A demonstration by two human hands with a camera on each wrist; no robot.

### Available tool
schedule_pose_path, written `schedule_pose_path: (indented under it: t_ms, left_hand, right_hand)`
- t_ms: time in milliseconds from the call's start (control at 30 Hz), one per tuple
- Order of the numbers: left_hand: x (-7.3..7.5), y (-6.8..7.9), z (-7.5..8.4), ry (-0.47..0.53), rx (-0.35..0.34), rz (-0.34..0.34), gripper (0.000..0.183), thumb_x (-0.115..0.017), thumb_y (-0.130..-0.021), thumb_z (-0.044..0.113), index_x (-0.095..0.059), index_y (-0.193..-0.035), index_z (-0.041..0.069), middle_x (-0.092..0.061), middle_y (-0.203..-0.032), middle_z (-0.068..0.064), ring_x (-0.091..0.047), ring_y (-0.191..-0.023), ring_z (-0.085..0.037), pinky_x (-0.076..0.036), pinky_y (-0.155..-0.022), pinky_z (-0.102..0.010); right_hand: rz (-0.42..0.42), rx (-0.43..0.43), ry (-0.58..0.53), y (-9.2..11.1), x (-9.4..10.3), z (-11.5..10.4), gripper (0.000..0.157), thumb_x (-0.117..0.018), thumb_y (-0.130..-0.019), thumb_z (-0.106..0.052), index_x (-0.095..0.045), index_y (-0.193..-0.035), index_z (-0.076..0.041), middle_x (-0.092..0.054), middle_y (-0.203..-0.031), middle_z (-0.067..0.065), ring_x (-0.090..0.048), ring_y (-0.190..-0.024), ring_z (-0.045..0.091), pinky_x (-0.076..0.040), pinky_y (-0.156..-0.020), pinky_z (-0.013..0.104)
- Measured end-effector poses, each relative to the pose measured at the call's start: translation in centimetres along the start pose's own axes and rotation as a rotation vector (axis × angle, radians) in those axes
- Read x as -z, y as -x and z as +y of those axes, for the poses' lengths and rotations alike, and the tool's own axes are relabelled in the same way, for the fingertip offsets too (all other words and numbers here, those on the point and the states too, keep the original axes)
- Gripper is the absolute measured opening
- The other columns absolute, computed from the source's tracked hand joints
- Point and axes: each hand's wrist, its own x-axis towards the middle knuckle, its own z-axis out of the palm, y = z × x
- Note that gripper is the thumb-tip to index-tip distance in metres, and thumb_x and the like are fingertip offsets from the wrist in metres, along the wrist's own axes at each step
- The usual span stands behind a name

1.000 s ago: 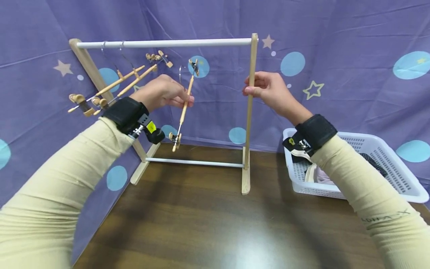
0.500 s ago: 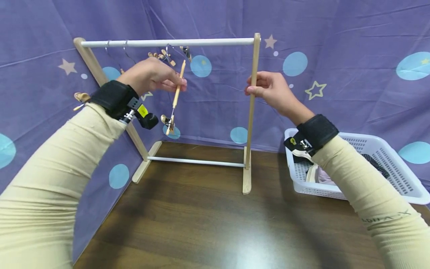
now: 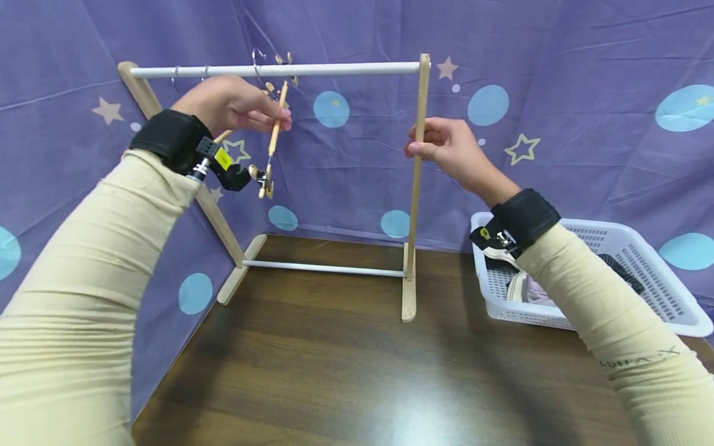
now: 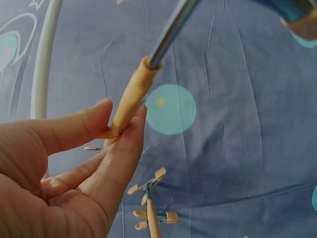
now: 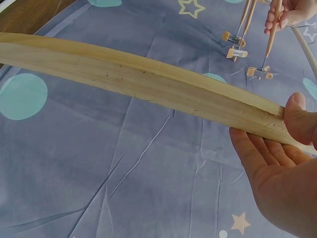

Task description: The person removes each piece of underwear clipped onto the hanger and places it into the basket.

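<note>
My left hand [image 3: 237, 102] pinches the wooden bar of a clip hanger [image 3: 274, 137] between thumb and fingers. The hanger slants, one wooden clip [image 3: 264, 179] low and near me, the other up by the rail. Its metal hook [image 3: 258, 59] stands at the height of the white top rail [image 3: 346, 69]; whether it bears on the rail, I cannot tell. With thumb and fingers on either side, my right hand [image 3: 446, 142] holds the rack's right wooden post [image 3: 415, 204]. Two more clip hangers [image 5: 243, 22] hang further left, mostly behind my left hand in the head view.
A white plastic basket [image 3: 619, 232] with folded cloth items stands on the right of the brown table [image 3: 334, 353], partly behind my right forearm. The rack's lower white bar [image 3: 323, 267] runs between its wooden feet. A purple curtain [image 3: 357, 186] hangs close behind.
My left hand has moved up and to the left with the clip hanger, bringing its hook from below the rail up to rail height. The right hand keeps its hold on the post.
</note>
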Motion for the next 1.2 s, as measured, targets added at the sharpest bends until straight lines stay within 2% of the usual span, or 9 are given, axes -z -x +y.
schedule_pose_path:
  t_ms: [133,300,500,700,1033,1200]
  left_hand:
    - [0.3,-0.5,0.1,-0.002,0.024,-0.023,0.035,-0.055,-0.095,-0.003,-0.070,-0.063,-0.001,-0.074,-0.058,-0.011,-0.071,-0.060,-0.018,-0.063,-0.056,-0.027]
    - [0.9,-1.0,-0.5,0.004,0.032,-0.019,0.034,-0.056,-0.095,-0.001,-0.069,-0.062,0.000,-0.074,-0.057,-0.010,-0.071,-0.059,-0.017,-0.062,-0.055,-0.025]
    - [1.2,-1.3,-1.8,-0.024,0.018,0.008,0.033,-0.058,-0.094,0.001,-0.070,-0.063,0.003,-0.074,-0.058,-0.007,-0.070,-0.061,-0.015,-0.061,-0.056,-0.023]
    - [1.0,-1.4,-2.6,-0.049,0.009,-0.007,0.036,-0.054,-0.097,0.001,-0.070,-0.065,0.003,-0.074,-0.060,-0.007,-0.071,-0.063,-0.015,-0.062,-0.056,-0.024]
    - [1.1,-1.2,-3.5,-0.003,-0.011,-0.009,0.037,-0.051,-0.097,-0.001,-0.068,-0.065,0.002,-0.074,-0.058,-0.008,-0.071,-0.060,-0.014,-0.062,-0.055,-0.022]
    - [1.5,-0.7,-3.4,0.007,-0.007,0.007,0.032,-0.056,-0.096,0.002,-0.068,-0.067,0.003,-0.075,-0.059,-0.008,-0.072,-0.062,-0.015,-0.062,-0.056,-0.023]
  right_hand:
    - [0.007,0.000,0.007,0.1,0.1,0.1,0.020,-0.065,-0.093,-0.011,-0.063,-0.107,0.002,-0.070,-0.090,0.006,-0.068,-0.091,0.017,-0.059,-0.083,0.027]
    - [0.007,0.011,0.001,0.2,-0.1,0.3,0.020,-0.065,-0.092,-0.010,-0.063,-0.107,0.003,-0.070,-0.089,0.005,-0.068,-0.089,0.015,-0.058,-0.081,0.025]
    - [-0.002,0.007,0.003,0.3,-0.6,0.2,0.025,-0.065,-0.093,-0.010,-0.062,-0.110,0.007,-0.071,-0.091,0.010,-0.068,-0.089,0.016,-0.059,-0.087,0.036]
    - [-0.006,0.007,0.001,0.4,-0.9,0.5,0.026,-0.064,-0.093,-0.010,-0.062,-0.112,0.008,-0.071,-0.095,0.014,-0.068,-0.090,0.016,-0.057,-0.092,0.044]
    - [-0.015,0.018,-0.010,0.5,-1.3,0.5,0.023,-0.063,-0.093,-0.007,-0.062,-0.110,0.009,-0.072,-0.098,0.019,-0.069,-0.090,0.017,-0.059,-0.088,0.038]
    - [-0.011,0.030,-0.023,0.2,-1.4,0.3,0.021,-0.064,-0.093,-0.007,-0.062,-0.109,0.007,-0.072,-0.092,0.013,-0.068,-0.088,0.016,-0.058,-0.079,0.027]
